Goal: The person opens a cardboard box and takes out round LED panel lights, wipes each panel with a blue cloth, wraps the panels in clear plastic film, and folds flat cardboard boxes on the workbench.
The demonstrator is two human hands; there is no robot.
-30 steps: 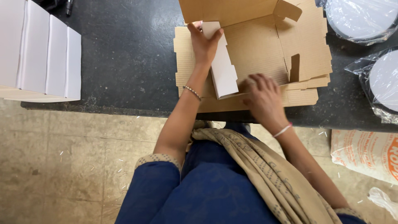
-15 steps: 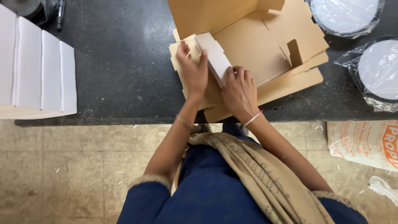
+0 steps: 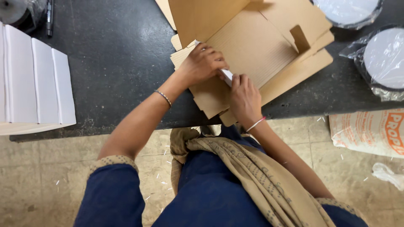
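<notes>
Head view, looking straight down over a dark desk (image 3: 109, 63). Left hand (image 3: 204, 63) curled and clamped over the near end of a small white box (image 3: 227, 75), knuckles up, just above frame centre. Right hand (image 3: 244, 98) directly below it, fingers pressed against the same white box, pinning it onto the brown cardboard sheet (image 3: 252, 46). Most of the white box hidden beneath both hands; only a short white edge visible between them. Cardboard sheet lying on a stack of flat blanks (image 3: 303, 71), one flap raised at upper centre, a cut tab standing near upper right. Row of finished white boxes (image 3: 38, 84) at left edge, well apart. Plastic-wrapped round discs (image 3: 385, 59) at right edge; a printed sack (image 3: 370, 130) on the floor below them.

For a clean result, probably best: keep the white box square to the corrugation lines, hold it flat with even pressure from both hands, and avoid creasing the thin white edge while shifting the grip.
</notes>
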